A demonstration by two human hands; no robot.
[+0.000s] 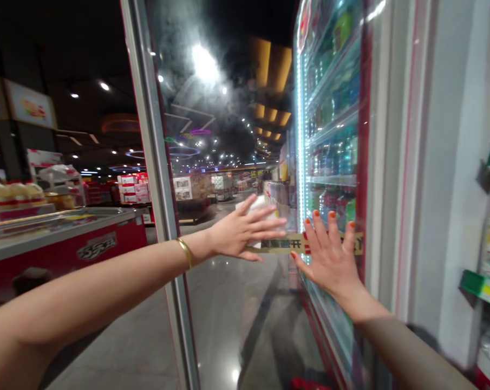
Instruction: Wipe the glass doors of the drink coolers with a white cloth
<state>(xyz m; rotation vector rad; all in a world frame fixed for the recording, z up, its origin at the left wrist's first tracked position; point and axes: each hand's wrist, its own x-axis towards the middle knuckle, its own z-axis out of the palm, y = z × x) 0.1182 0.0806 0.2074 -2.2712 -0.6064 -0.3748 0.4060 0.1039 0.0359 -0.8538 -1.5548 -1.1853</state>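
Observation:
My left hand [239, 234], a gold bangle on its wrist, lies flat with fingers stretched out on the swung-out glass door [212, 135], pressing a white cloth [257, 208] against the pane. My right hand [330, 254], with orange nails, is spread flat on the glass front of the lit drinks cooler [334, 108], over a yellow label strip [279, 245]. The hands are about a hand's width apart. Bottles and cans fill the cooler's shelves behind the glass.
The door's metal frame [157, 162] crosses my left forearm. A red chest freezer [66, 244] stands at the left. A white pillar and shelf edges [482, 284] are at the right. A glossy shop aisle [228, 314] runs ahead.

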